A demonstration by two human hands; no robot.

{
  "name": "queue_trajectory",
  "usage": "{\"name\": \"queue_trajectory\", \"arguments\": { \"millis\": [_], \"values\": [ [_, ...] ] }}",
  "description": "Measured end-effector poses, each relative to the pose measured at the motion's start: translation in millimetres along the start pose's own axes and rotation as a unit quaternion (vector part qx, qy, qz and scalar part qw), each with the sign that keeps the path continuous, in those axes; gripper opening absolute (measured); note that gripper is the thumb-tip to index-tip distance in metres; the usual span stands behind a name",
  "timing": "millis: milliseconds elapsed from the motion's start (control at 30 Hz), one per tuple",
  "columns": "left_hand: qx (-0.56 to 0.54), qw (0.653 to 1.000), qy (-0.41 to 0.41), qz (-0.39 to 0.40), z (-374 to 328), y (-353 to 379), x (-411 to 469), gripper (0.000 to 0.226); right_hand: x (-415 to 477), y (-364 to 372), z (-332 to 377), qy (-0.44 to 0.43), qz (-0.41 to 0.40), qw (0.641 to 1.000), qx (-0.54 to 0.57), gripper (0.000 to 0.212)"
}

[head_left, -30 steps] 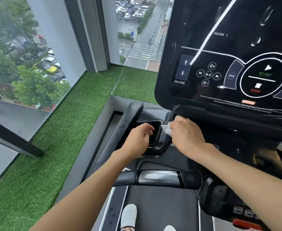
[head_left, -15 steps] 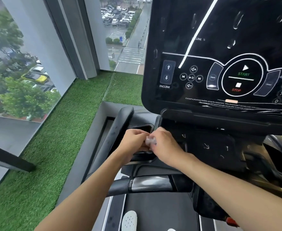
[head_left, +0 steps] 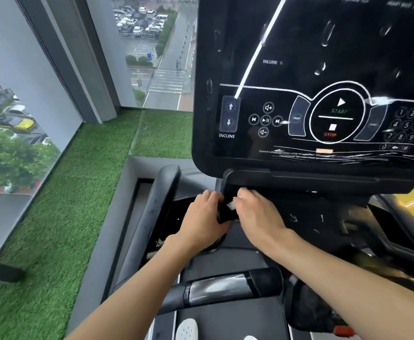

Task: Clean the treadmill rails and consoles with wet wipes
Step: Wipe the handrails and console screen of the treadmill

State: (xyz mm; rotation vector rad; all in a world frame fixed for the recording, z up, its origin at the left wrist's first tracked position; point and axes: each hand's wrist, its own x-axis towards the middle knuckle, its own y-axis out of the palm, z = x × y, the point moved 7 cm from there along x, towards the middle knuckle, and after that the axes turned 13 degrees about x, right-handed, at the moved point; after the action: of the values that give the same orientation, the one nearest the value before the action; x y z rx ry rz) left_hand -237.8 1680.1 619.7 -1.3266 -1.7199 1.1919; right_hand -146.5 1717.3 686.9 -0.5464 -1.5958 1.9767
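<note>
Holding wet wipe (head_left: pixel 231 205) bunched in curled fingers of right hand (head_left: pixel 257 213), against tray edge (head_left: pixel 225 215) under the console (head_left: pixel 323 57); left hand (head_left: pixel 201 217) gripping that edge. Risk: dropping the wad into the tray recess through a loose pinch.

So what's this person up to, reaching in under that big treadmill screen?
A person standing on a treadmill is cleaning it. The right hand holds a small white wet wipe at the black housing just under the console, near its left corner. The left hand grips the rim of the side tray beside it. The console's glossy face shows streaks and droplets. Neither hand touches the front handlebar.
</note>
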Motion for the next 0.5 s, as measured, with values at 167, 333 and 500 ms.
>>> {"name": "queue_trajectory", "arguments": {
  "millis": [167,333,500],
  "values": [
    [0.065,0.997,0.009,-0.04,-4.2,-4.9,7.1,0.059,6.4,4.3,2.5,-0.024,0.049,0.996,-0.065,0.016],
    [0.046,0.998,0.021,-0.04,-3.7,-1.9,9.8,0.058,2.1,19.5,2.1,-0.041,0.094,0.993,-0.067,0.035],
    [0.06,0.997,0.028,-0.04,-3.4,-3.8,7.5,0.056,6.4,19.0,-5.8,-0.029,0.054,0.996,-0.062,0.027]
  ]
}}
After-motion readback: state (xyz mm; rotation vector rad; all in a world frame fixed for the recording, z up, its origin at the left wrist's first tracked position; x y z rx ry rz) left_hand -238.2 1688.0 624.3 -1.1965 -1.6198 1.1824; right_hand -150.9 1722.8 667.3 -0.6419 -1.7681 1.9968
